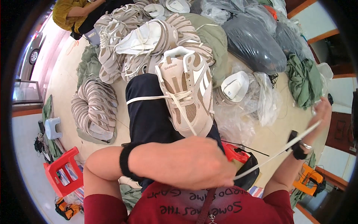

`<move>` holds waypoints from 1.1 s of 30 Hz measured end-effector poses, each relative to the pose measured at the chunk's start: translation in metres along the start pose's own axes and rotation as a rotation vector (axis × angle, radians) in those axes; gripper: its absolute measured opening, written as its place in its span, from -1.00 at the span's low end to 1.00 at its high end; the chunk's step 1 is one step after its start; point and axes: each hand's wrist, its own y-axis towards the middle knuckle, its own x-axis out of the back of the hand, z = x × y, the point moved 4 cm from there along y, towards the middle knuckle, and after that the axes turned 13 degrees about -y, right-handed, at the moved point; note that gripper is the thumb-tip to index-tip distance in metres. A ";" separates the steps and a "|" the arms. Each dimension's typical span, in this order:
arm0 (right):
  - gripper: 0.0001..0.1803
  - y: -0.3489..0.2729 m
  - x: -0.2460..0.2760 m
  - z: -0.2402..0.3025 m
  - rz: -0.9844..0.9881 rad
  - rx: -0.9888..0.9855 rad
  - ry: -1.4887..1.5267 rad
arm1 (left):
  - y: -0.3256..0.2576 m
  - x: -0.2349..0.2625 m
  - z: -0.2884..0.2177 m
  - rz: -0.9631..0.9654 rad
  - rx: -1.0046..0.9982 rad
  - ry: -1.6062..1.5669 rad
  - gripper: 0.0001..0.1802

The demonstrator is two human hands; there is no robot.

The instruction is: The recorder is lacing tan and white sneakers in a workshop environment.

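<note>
A beige and brown sneaker [192,115] with white stripes rests on my lap, its toe toward me. Its cream shoelace [182,95] is threaded through only some of the eyelets, and one loose end lies out to the left. My left hand [201,160] crosses in front of my chest, fingers closed on the other lace end. From that hand the lace stretches up and right to my right hand [321,112], which is raised far out to the side and blurred. Whether the right fingers grip the lace cannot be made out.
Heaped sneakers [138,41] lie ahead, and a bundle of nested shoe uppers [95,108] is at left. Dark plastic-wrapped bags [253,41] stand at the far right. A red stool [67,171] is near my left elbow. Another person [78,15] sits at the far left.
</note>
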 end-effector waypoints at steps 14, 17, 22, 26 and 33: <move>-0.70 -0.144 -0.160 0.236 1.072 0.009 1.080 | -0.073 0.066 0.066 -0.782 0.537 0.164 -0.54; -0.68 -0.145 -0.160 0.237 1.076 0.005 1.149 | -0.065 0.064 0.076 -0.735 0.440 0.316 -0.50; -0.67 -0.144 -0.161 0.234 1.086 -0.025 1.238 | -0.061 0.069 0.091 -0.777 0.435 0.309 -0.70; -0.67 -0.142 -0.164 0.231 1.091 -0.097 1.159 | -0.066 0.072 0.093 -0.779 0.345 0.478 -0.80; -0.81 -0.153 -0.182 0.235 1.194 0.033 0.814 | -0.058 0.064 0.082 -0.690 0.389 0.645 -0.82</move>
